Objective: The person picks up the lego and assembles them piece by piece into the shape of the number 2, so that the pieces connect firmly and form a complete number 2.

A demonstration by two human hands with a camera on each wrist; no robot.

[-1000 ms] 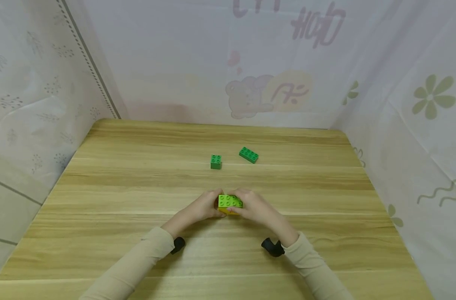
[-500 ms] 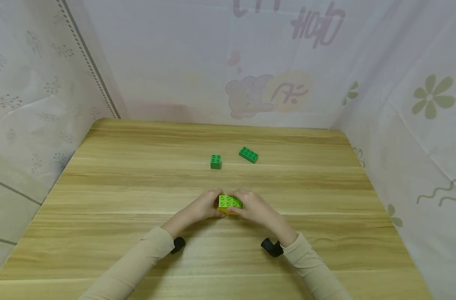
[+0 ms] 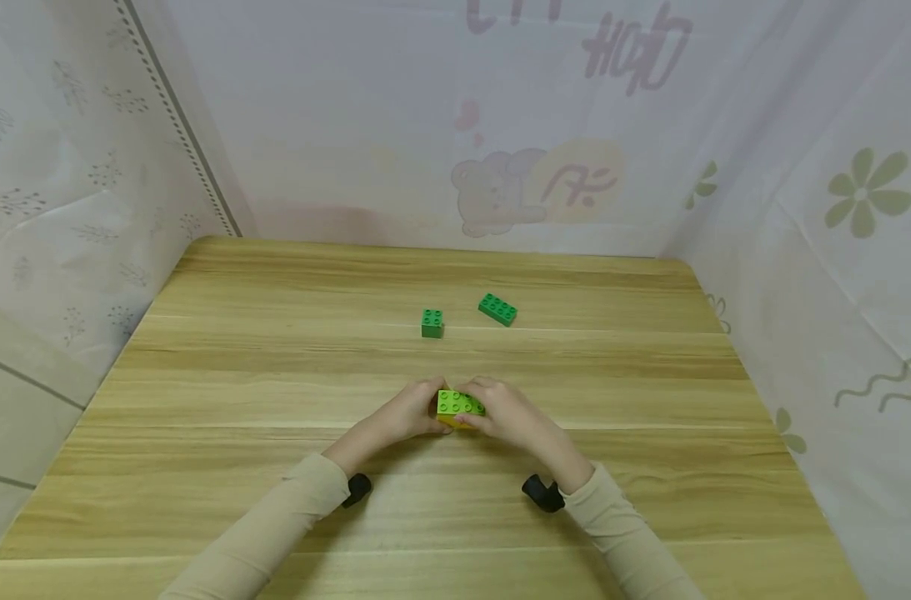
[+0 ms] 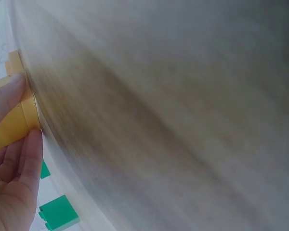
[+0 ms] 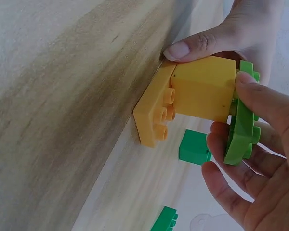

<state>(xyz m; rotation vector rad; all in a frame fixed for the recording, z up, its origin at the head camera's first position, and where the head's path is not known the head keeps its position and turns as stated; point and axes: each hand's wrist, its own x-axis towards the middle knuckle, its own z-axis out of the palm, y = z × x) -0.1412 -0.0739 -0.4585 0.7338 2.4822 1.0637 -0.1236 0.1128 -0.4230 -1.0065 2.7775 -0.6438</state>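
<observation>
In the right wrist view a flat orange brick (image 5: 149,113) rests on the table, a taller yellow block (image 5: 204,89) is stacked on its one end, and a light green plate (image 5: 241,130) tops the block. My right hand (image 5: 265,144) pinches the green plate between thumb and fingers. My left hand (image 3: 412,410) grips the yellow and orange bricks from the left, its thumb and fingers around them in the left wrist view. From above, the light green plate (image 3: 455,402) shows its studs between both hands.
Farther back on the wooden table (image 3: 275,350) stand a square green brick (image 3: 432,323) and, to its right, a longer green brick (image 3: 498,309) lying at an angle. Patterned cloth (image 3: 350,125) hangs behind and at both sides.
</observation>
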